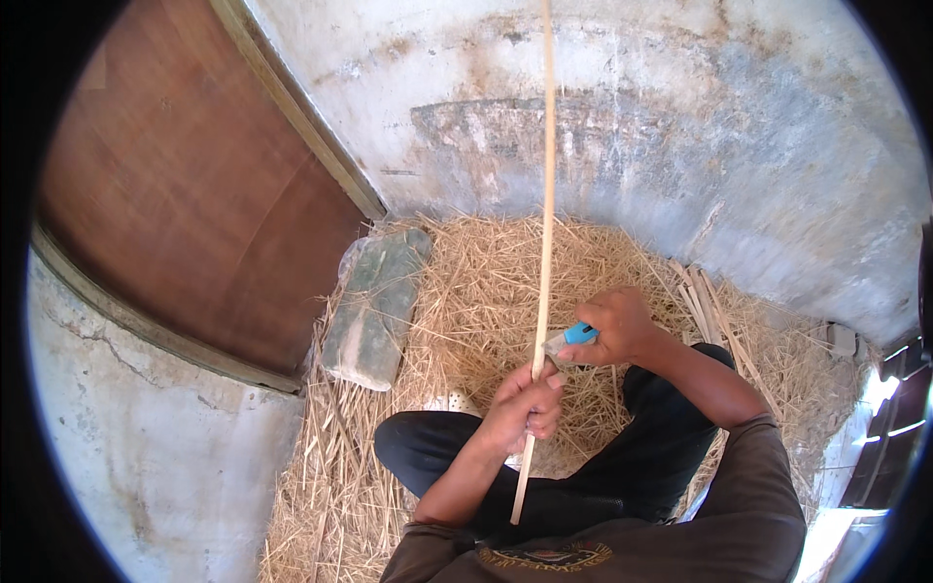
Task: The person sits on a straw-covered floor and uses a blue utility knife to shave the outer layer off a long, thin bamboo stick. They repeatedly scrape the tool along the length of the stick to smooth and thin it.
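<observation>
Strip: long, slender, pale-yellow wooden strip [548,214], smooth-looking and slightly bowed; stands near-upright in view, running from over the lap up past the top edge.
Tool: small blue-handled tool [581,333] with a short greyish working end, right beside the strip just above the left fist; exact contact cannot be told.
Left hand: left hand [525,413] closed around the strip's lower part, thumb uppermost, forearm slanting up from below.
Right hand: right hand [619,325] curled about the tool's handle, forearm angled inward, elbow bent out to the side.
Floor cover: dry, straw-coloured shavings [486,282], thin and tangled.
Block: grey-green, rough stone-like slab [374,306], roughly rectangular, lying on the shavings at left.
Surround: blotchy whitish plaster wall [680,146]; flat reddish-brown wooden panel [204,175].
</observation>
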Tool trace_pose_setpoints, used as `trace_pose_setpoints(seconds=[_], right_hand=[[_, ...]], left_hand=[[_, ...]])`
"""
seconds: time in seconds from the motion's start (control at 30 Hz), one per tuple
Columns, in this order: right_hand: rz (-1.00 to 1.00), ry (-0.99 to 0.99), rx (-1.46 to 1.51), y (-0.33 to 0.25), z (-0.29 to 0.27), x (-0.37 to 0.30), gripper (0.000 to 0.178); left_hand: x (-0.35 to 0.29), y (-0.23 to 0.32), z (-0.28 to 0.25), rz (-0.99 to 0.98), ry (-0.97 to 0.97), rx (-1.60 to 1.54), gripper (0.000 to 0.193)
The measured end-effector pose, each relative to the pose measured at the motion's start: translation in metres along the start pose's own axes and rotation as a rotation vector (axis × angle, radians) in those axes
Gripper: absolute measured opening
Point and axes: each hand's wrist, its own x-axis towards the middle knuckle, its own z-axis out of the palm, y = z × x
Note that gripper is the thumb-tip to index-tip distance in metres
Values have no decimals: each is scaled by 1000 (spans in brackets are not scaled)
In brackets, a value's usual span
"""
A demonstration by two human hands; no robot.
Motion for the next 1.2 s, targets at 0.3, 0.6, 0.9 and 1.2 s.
trace_pose_setpoints(seconds=[0.3,0.6,0.9,1.2], right_hand=[[-101,13,-102,-15,13,-5,64],[-119,23,-102,-19,16,-6,63],[61,46,-133,-4,12,-2,66],[163,77,-207,18,4,4,68]], left_hand=[[-25,-16,11,137,116,434,20],[-49,-33,7,59,177,491,36],[-83,-38,-5,-13,100,491,36],[-99,-45,-4,8,30,517,40]])
